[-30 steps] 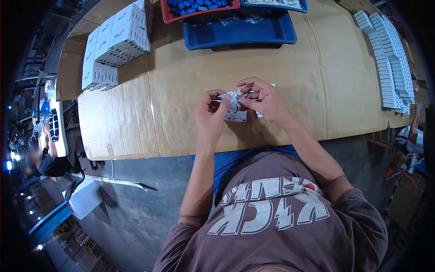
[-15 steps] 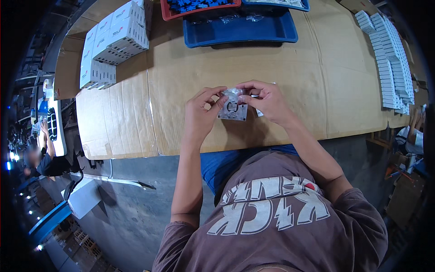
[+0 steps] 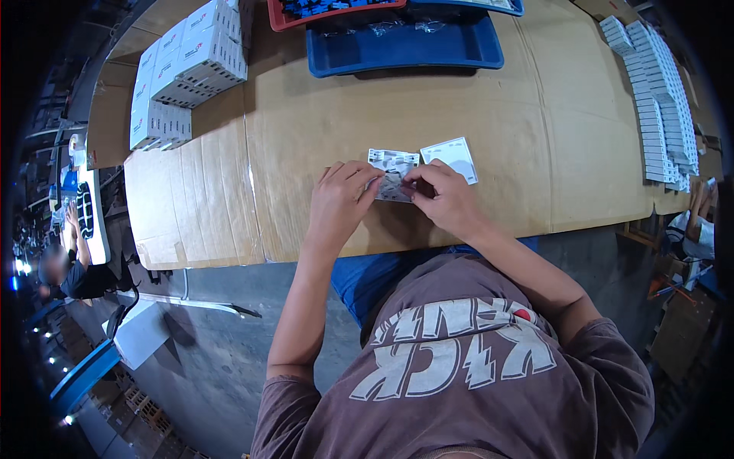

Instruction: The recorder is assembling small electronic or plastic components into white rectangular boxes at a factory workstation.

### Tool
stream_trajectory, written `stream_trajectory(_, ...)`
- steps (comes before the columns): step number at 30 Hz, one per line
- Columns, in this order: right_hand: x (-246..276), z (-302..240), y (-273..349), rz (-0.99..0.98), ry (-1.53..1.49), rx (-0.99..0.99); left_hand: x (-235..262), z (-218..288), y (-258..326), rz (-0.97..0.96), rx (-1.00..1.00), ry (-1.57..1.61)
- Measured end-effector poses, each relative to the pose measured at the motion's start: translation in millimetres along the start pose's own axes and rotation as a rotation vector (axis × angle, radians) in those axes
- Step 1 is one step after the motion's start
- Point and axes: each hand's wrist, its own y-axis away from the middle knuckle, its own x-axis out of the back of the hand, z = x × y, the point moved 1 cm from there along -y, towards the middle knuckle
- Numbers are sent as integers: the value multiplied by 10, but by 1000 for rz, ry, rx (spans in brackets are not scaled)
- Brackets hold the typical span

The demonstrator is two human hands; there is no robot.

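My left hand [image 3: 342, 191] and my right hand [image 3: 443, 197] face each other near the middle of the table, thumbs and fingertips pinched. Between them is a small clear plastic bag [image 3: 392, 183], crinkled and partly hidden by the fingers. It lies over a white square tray [image 3: 382, 155] with grey and dark markings, whose near part shows through the plastic. Beside it, just past my right fingers, a flat white square card [image 3: 451, 156] with a pale grey circle rests at a slant.
Brown cardboard [image 3: 306, 130] covers the table. White boxes [image 3: 191, 57] are stacked at the far left, and flat white pieces [image 3: 661, 99] at the right. A blue bin [image 3: 405, 57] stands at the back, with a red bin [image 3: 336, 14] of blue parts behind it. People work at both sides.
Both hands have come slightly nearer and lower with the plastic bag. The far part of the white tray and most of the card beside it now show.
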Motion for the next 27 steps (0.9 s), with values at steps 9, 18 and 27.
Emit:
stream_trajectory(9, -14, 112, -87, 120, 326, 381, 34, 0, -60, -27, -32, -83)
stream_trajectory(18, 50, 38, -55, 35, 422, 355, 82, 34, 5, -161, -102, -30)
stream_trajectory(27, 29, 28, -13, 38, 504, 389, 36, -2, 126, -167, -129, -18)
